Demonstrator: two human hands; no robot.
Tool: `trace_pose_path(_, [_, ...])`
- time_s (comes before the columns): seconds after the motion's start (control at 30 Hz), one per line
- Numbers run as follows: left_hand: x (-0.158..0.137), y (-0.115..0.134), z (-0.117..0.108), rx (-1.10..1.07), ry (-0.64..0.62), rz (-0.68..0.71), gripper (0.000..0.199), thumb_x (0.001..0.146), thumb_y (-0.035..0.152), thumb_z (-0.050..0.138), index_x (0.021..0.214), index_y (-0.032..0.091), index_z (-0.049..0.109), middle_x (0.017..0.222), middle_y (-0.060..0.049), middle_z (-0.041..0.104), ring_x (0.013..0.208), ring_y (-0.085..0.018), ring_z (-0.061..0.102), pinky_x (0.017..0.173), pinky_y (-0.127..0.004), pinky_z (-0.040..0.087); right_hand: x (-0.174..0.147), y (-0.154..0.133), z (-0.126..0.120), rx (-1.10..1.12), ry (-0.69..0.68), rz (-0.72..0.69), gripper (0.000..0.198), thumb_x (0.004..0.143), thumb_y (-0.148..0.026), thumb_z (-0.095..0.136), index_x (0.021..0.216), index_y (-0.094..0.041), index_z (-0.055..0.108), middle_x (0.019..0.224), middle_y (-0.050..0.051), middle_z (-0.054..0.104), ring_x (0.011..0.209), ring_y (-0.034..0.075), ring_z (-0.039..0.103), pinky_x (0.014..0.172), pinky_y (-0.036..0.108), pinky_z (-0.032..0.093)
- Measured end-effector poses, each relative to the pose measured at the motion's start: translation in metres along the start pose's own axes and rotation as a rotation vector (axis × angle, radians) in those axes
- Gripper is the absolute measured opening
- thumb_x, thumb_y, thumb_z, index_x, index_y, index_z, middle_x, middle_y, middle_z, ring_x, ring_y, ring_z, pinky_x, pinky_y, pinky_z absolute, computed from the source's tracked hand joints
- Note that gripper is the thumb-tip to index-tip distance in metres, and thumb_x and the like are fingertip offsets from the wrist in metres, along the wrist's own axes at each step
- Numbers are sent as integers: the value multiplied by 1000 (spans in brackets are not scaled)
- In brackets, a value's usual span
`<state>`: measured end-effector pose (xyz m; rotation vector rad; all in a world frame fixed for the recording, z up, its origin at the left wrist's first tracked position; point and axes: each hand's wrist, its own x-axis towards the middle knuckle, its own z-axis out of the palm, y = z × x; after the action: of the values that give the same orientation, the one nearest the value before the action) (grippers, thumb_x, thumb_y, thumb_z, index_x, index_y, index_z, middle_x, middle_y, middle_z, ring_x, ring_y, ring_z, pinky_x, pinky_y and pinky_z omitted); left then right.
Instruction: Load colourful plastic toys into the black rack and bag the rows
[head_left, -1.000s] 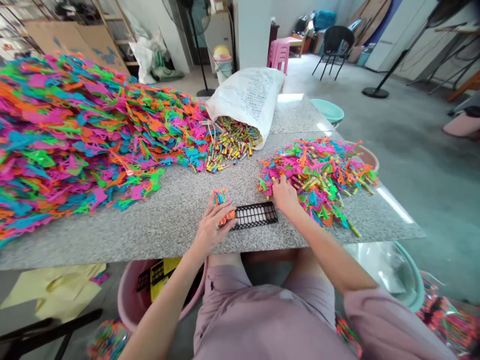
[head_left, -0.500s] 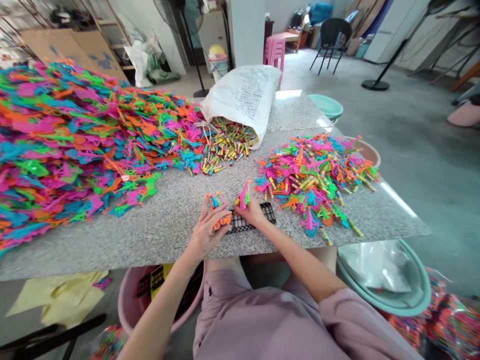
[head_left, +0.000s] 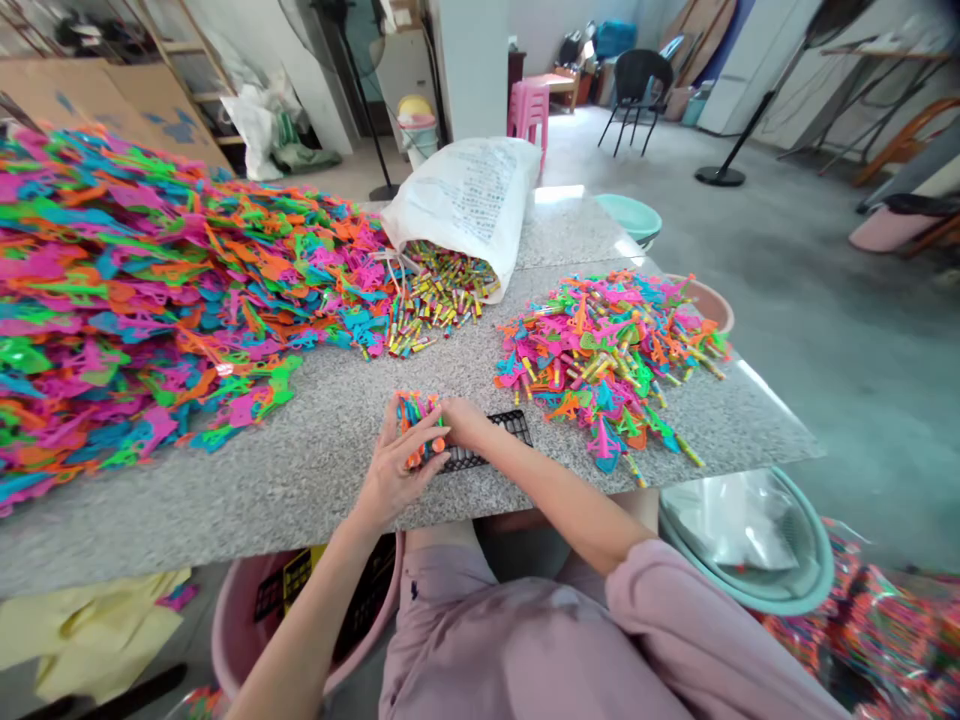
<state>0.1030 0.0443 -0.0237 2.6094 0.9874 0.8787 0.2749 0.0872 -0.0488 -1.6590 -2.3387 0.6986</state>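
Note:
My left hand (head_left: 396, 468) is curled round a bunch of small plastic toys (head_left: 421, 410) in orange, blue, pink and green. They stand side by side at the left end of a black grid rack (head_left: 511, 428). My right hand (head_left: 463, 424) is closed against the right side of that bunch, over the rack. Its fingertips, and whatever they pinch, are hidden behind the back of the hand. To the right lies a loose pile of toys with yellow sticks (head_left: 600, 345).
A big heap of coloured plastic pieces (head_left: 150, 290) covers the table's left. A white sack (head_left: 469, 200) spills short yellow-and-red tubes (head_left: 420, 320). Below the table's front edge are a pink tub (head_left: 232, 610) and a green basin (head_left: 814, 570). A peach basin (head_left: 712, 305) stands beyond the right edge.
My right hand has moved left to the bunch with a pink toy that showed in its fingers before and is now out of sight. My left hand keeps its hold. The view has shifted slightly.

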Motion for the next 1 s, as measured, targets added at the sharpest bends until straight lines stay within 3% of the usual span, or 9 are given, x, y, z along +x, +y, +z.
trace_pose_path(0.1, [1,-4,-5,32,-13,3,31,90,32,64,120,27,65,139,-5,61,153,-29,10,118,-60,33,-20,12,-12,13,116,19,31,87,-20,63,119,-21,63,115,9,68,109,22,64,88,28,48])
trace_pose_path(0.2, [-2,-6,-4,58,-9,-2,28,91,32,62,118,24,65,143,-7,57,153,-30,11,117,-61,34,-48,42,-36,-39,365,401,36,92,-28,61,126,-17,55,124,17,62,109,26,63,85,32,48])
trace_pose_path(0.3, [-3,-6,-1,62,2,-1,25,92,32,60,114,22,64,144,-8,56,153,-31,6,117,-62,34,-61,70,-58,-52,365,643,37,92,-22,62,124,-6,52,110,25,65,99,32,66,80,38,48])
trace_pose_path(0.43, [-3,-5,0,61,-21,1,25,92,31,60,115,22,62,145,-8,55,153,-31,5,117,-60,35,-61,79,-63,20,308,590,11,92,-16,58,99,-8,62,97,23,68,96,30,66,81,36,47])
trace_pose_path(0.6, [-3,-1,-2,43,-38,-5,24,93,31,58,115,21,61,147,-9,52,154,-31,1,119,-62,29,-69,53,-34,176,252,447,13,89,-24,63,80,-16,61,85,11,69,88,23,68,79,31,51])
trace_pose_path(0.7, [-3,0,0,28,-48,-30,25,94,32,57,116,21,60,149,-9,51,154,-30,-1,119,-61,29,-78,24,2,583,166,353,11,85,-22,66,79,-19,58,70,1,67,67,16,68,66,25,55])
trace_pose_path(0.8, [-4,-1,2,15,-54,-45,25,94,33,57,116,21,60,150,-8,49,154,-30,-1,121,-60,25,-82,0,34,1023,168,275,6,86,-19,60,82,-20,55,71,-1,68,68,15,71,65,24,57])
trace_pose_path(0.87, [-5,-2,3,7,-51,-42,25,94,33,56,116,21,59,151,-9,48,154,-29,-2,121,-60,23,-80,-9,43,956,189,270,4,88,-21,58,84,-20,58,73,1,70,71,17,72,67,25,56])
trace_pose_path(1.0, [-4,2,-1,-17,-41,-39,25,95,32,55,117,20,59,150,-10,48,154,-29,0,122,-59,22,-70,-15,34,347,154,307,13,83,-31,67,81,-18,66,82,9,74,84,25,72,74,29,51])
